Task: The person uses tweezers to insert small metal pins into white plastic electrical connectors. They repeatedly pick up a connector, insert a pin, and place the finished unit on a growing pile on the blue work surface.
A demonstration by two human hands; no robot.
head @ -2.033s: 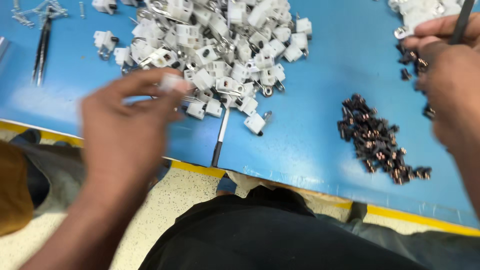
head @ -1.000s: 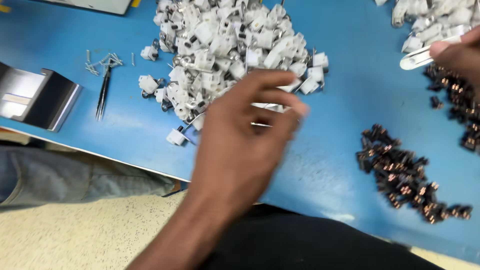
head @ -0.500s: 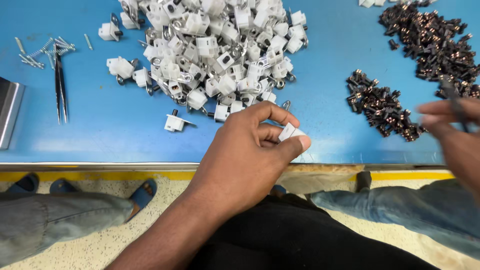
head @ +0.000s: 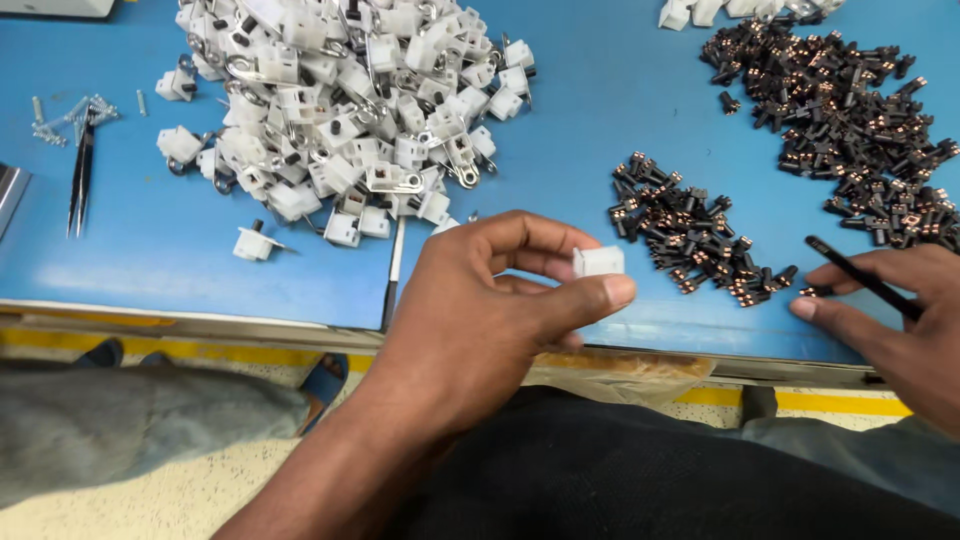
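Fingers of the left hand point(head: 480, 300) pinch a small white plastic block point(head: 598, 262) at frame centre; the right hand point(head: 890, 310), gripping thin black tweezers point(head: 865, 278), rests right of it, beside small black copper-tipped parts point(head: 690, 240) on the blue desk point(head: 560, 130).

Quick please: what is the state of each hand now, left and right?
Left hand: closed, pinching a small white plastic part between thumb and fingers.
Right hand: closed on thin black tweezers, tip near the small black parts.
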